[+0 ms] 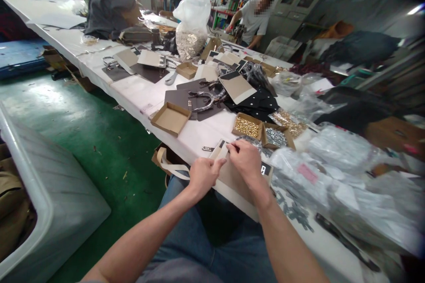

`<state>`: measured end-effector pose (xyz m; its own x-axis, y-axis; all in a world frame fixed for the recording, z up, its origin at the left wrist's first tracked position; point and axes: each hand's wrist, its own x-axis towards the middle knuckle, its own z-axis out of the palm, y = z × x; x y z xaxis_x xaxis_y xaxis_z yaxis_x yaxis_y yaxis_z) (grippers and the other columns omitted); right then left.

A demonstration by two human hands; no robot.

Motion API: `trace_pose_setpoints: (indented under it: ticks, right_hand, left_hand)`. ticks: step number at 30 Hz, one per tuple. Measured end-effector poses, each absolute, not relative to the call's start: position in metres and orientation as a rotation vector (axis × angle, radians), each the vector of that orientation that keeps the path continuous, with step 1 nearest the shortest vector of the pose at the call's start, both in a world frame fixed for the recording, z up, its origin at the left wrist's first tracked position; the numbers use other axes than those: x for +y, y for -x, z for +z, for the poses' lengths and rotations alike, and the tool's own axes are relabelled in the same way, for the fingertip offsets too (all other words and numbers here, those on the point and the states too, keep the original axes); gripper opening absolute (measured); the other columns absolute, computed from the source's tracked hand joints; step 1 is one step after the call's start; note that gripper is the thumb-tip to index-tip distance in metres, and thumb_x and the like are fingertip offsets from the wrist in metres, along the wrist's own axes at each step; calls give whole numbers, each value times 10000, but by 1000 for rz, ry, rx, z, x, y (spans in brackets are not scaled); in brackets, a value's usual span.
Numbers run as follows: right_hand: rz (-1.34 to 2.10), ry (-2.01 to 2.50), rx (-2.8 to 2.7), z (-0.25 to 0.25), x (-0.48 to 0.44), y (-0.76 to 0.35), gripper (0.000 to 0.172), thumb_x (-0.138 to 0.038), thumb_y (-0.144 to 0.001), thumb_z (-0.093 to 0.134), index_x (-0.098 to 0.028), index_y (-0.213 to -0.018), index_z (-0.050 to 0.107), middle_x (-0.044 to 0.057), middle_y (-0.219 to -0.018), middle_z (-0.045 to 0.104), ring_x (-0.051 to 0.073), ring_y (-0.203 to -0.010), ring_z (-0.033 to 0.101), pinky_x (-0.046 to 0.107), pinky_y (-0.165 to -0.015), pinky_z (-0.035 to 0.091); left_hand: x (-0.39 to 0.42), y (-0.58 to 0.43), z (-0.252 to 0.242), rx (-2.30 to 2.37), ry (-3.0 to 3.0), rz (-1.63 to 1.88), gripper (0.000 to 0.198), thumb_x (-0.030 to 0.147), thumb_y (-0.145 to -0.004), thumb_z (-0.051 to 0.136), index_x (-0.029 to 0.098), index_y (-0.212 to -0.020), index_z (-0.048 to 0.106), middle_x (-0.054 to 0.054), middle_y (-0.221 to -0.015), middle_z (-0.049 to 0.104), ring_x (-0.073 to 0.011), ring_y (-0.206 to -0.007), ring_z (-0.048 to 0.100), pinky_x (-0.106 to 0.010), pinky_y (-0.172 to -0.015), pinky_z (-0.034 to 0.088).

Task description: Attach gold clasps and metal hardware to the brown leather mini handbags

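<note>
A flat beige panel (232,181) lies tilted over the table's edge and my lap, with dark patches at its far corners. A silver metal fitting (263,170) sits on the right-hand patch. My left hand (204,176) is closed on the panel's left edge, thumb on top. My right hand (246,159) pinches at the far edge near the dark strip; anything between its fingertips is too small to make out. Beside my left hand hangs a beige strap (174,168). A small metal fitting (208,148) lies just beyond the panel.
Boxes of gold pieces (246,126) and silver pieces (274,136) stand beyond my right hand. An open cardboard tray (171,118), pliers (207,99) and stacked panels lie farther off. Plastic-wrapped bundles (302,172) crowd the right. A large bin (63,199) stands left; a co-worker (255,20) works behind.
</note>
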<state>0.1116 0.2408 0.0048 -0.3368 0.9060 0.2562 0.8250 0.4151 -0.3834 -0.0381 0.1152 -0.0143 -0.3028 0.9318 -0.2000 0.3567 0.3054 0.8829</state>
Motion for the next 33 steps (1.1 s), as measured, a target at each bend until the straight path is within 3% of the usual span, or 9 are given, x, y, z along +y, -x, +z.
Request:
trace_pose_setpoints:
  ticks: [4,8,14,20,33]
  right_hand:
    - [324,1400,-2200,-1,243,-116,294,-389,-1062,627,-240,-922,839,109,-1033,847,281,-919,733,399,-891,503]
    - [315,1356,-2219,-4,241,-116,297,-375,-1069,613,-230,-927,830,117,-1031,839,287,-935,735,406,-911,505]
    - [244,1365,-2240,-6,242,-112,306,-380,-1071,614,-210,-981,852,125,-1064,840,284,-946,732,391,-920,504]
    - [57,1480,-2256,-10,240,-101,307,-388,-1054,636,-208,-938,856,126,-1042,824,274,-895,696,385,-848,467]
    - [-21,1589,-2287,-7,234,-91,308,-370,-1076,618,-211,-969,860,125,-1084,817,272,-900,691,386,-803,449]
  left_hand:
    - [97,29,-14,1990,-1498,909,607,668,-1153,510,224,-823,761,-175,-840,824,-326,-819,804,-373,-768,520]
    - [86,20,-17,1908,-1638,857,613,610,-1190,405,212,-956,808,-216,-874,818,-347,-831,808,-387,-765,510]
    - [98,36,-21,2010,-1351,964,612,630,-1160,514,225,-826,828,-150,-808,810,-288,-771,754,-344,-705,418]
    - [106,47,-34,1933,-1130,1096,634,608,-1115,601,196,-656,746,-65,-625,690,-195,-635,609,-328,-665,323]
    - [109,44,-46,1926,-1085,1141,634,600,-1097,611,193,-618,700,-38,-590,627,-167,-587,518,-340,-645,260]
